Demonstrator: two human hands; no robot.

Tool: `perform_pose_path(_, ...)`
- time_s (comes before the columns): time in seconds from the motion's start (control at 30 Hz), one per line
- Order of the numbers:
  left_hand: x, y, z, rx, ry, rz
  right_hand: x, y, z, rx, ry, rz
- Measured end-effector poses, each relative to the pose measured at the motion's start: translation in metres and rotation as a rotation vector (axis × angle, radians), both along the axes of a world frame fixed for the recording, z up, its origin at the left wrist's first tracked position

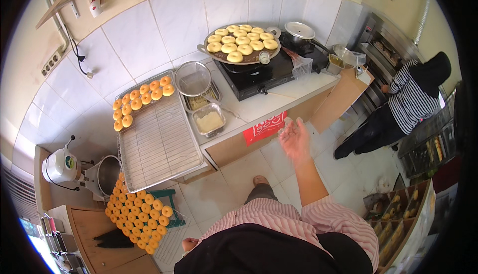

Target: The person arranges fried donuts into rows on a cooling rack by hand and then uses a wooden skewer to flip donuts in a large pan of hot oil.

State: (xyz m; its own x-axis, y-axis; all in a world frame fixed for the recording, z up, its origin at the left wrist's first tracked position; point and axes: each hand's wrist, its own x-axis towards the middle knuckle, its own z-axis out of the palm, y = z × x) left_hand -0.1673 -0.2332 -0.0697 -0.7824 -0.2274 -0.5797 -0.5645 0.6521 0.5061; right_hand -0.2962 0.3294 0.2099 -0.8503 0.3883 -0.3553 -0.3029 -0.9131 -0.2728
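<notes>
My right hand [294, 142] is raised in front of the counter, palm up with fingers apart and pale powder on them. It holds nothing and is nearest to the counter's front edge. Low in the picture, my left hand [189, 244] shows only in part beside my body, its fingers mostly hidden. Pale ring doughnuts [241, 40] fill a wide round pan [203, 48] on a black stove [249, 82]. A round dial thermometer [264, 57] sits at the pan's near rim. Browned doughnuts [146, 93] line the far end of a wire rack over a tray [158, 139].
Beside the rack lie a sieve [193, 78] and a tub of pale powder [208, 121]. A lidded pot [300, 31] stands right of the pan. More doughnuts [142, 214] cover a low rack near a mixer [62, 165]. Another person [418, 94] stands by an oven at right.
</notes>
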Motion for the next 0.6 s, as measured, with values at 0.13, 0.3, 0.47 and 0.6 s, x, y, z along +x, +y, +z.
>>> perform_pose_path(0.13,-0.011,0.047,-0.028,0.018,0.165,0.085,-0.037,0.068,-0.016,0.012,-0.020,-0.049)
perform_pose_path(0.3,-0.073,0.135,-0.012,0.120,0.176,0.133,-0.060,0.145,-0.061,0.431,-0.302,-0.050)
perform_pose_path(0.47,-0.133,0.243,0.024,0.225,0.351,0.195,-0.086,0.208,-0.092,2.149,-0.995,0.081)
perform_pose_path(0.6,-0.161,0.296,0.041,0.259,0.434,0.170,-0.122,0.241,-0.103,2.341,-0.873,0.109)
